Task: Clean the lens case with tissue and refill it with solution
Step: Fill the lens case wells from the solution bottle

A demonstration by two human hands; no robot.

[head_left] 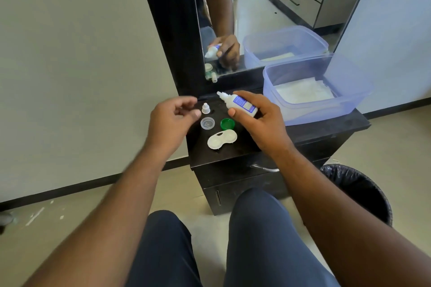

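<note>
Lens case: white translucent plastic, two round wells joined in a figure-eight, both wells open, no lids on. Lies flat on the black desk near its front edge, long axis running left-low to right-high. Clear round lid and green lid sit just behind it, apart from each other and from the case, open sides up. Small white bottle cap stands upright behind the clear lid.

Solution bottle: white with blue label, uncapped, held off the desk above and behind the green lid. Long axis tilted, nozzle pointing up-left, base toward the right palm. Right hand grips it, thumb under the body near the shoulder, fingers curled over the top side.

Left hand hovers left of the cap and clear lid, fingers loosely curled, holding nothing, touching nothing. Case is between both hands, closer to the person, clear of all fingers.

Blue translucent tub with white tissue at desk right. Mirror behind. Black-lined bin on the floor, right.
</note>
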